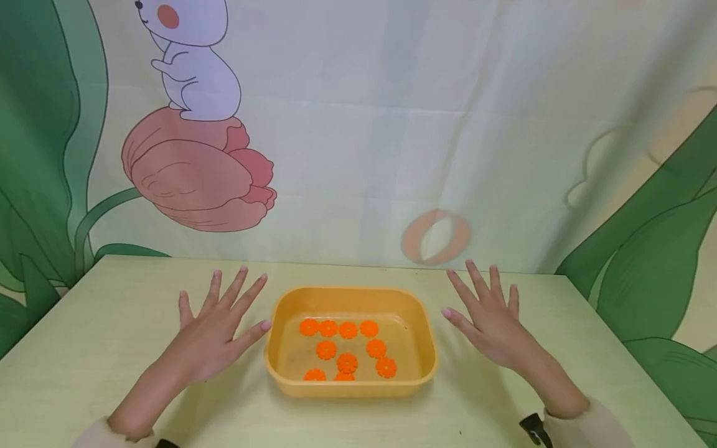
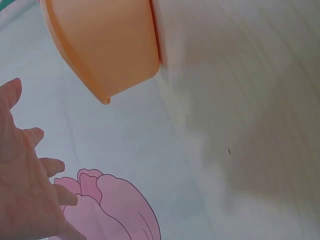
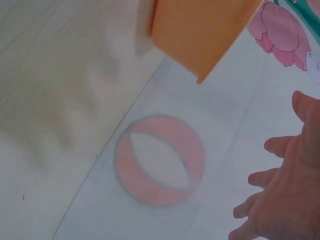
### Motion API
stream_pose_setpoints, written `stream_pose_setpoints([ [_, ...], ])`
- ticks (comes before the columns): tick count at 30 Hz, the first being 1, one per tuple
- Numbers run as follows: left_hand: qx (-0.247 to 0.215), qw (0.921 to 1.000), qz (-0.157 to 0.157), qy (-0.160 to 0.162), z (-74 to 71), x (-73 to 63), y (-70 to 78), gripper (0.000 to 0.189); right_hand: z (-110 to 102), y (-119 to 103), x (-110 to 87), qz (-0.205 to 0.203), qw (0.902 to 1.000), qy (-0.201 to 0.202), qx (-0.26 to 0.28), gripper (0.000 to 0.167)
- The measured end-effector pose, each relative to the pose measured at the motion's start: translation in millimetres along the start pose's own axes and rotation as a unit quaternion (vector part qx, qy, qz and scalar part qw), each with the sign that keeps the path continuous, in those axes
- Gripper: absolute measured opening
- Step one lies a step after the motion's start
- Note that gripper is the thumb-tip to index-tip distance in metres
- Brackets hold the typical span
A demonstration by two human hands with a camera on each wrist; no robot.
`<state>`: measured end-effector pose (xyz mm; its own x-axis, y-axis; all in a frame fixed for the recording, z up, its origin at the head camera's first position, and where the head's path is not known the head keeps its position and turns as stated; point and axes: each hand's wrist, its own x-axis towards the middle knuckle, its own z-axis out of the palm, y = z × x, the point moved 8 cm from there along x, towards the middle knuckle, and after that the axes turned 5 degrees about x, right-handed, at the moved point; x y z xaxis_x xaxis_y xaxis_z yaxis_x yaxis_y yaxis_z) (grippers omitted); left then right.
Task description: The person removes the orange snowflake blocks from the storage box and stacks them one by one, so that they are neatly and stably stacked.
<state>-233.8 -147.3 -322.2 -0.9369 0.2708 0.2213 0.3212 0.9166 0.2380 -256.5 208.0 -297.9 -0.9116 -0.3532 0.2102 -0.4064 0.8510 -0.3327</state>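
Observation:
A yellow-orange plastic basin [image 1: 351, 389] stands on the table, and several small orange flower-shaped pieces [image 1: 326, 350] lie flat on its floor. To the left of the basin my left hand [image 1: 208, 339] hovers with fingers spread and straight, its thumb tip close to the rim. My right hand [image 1: 495, 326] is held up on the other side, fingers also spread, a little apart from the basin. Both hands hold nothing. Each wrist view shows the outer wall of the basin [image 2: 107, 42] and the palm side of that hand; the pieces are hidden there.
The pale wood-look table [image 1: 476, 410] reaches back to a printed curtain [image 1: 347, 155] with a white animal, a pink flower and green leaves. A dark strap end [image 1: 534, 429] shows at the right sleeve. Shadows of both arms fall on the tabletop.

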Motion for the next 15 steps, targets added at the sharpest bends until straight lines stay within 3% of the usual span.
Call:
stream_pose_setpoints([
  [9, -0.064, 0.9979, -0.001, -0.009, 2.1, -0.5, 1.8, 0.066, 8, -25, 8.8, -0.042, 0.9978, -0.002, 0.05, 0.064],
  [15, -0.13, 0.9915, 0.002, -0.011, 3.2, 1.0, 6.3, 0.067, 17, -39, 11.0, -0.07, 0.9936, -0.007, 0.089, 0.064],
])
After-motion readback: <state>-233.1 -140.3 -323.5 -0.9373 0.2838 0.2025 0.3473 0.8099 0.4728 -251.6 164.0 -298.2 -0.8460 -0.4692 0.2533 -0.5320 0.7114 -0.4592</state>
